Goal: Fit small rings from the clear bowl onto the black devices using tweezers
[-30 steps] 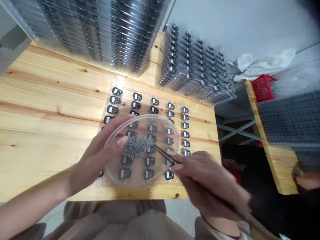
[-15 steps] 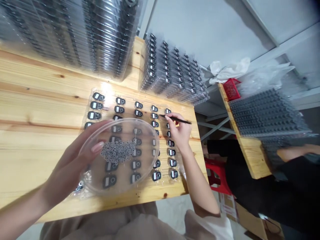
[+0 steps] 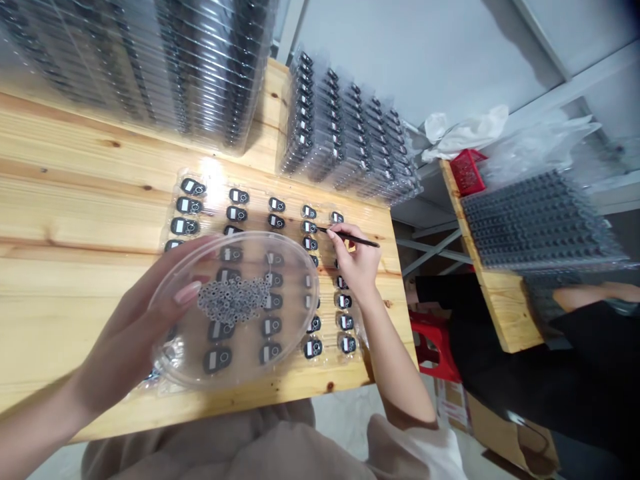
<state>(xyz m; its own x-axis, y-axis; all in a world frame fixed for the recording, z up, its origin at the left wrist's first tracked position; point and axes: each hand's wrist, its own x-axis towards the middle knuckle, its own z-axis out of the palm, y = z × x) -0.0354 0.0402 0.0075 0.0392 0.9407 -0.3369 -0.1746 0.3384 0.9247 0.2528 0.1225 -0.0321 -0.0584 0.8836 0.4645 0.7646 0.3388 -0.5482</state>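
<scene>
My left hand (image 3: 145,313) grips a round clear plastic dish (image 3: 295,333) by its left rim, thumb inside. Many small metal rings (image 3: 233,300) lie in the dish. The dish hangs over a clear tray (image 3: 255,200) that holds columns of small black devices with white labels. My right hand (image 3: 353,257) pinches thin black tweezers (image 3: 357,239). Their tip points left, at the right end of a black device (image 3: 309,227) near the top of the fourth column. Whether the tip holds a ring is too small to tell.
Stacked clear trays (image 3: 345,133) of devices stand behind, with a taller stack (image 3: 200,60) at the back left. Right of the wooden table (image 3: 75,200) are a red stool (image 3: 435,347), a second table (image 3: 515,327) with trays, a red basket (image 3: 467,170), and a person's arm (image 3: 590,293).
The view has shifted slightly. My right hand and the tweezers remain at the same device, and the dish stays in my left hand, a little further left.
</scene>
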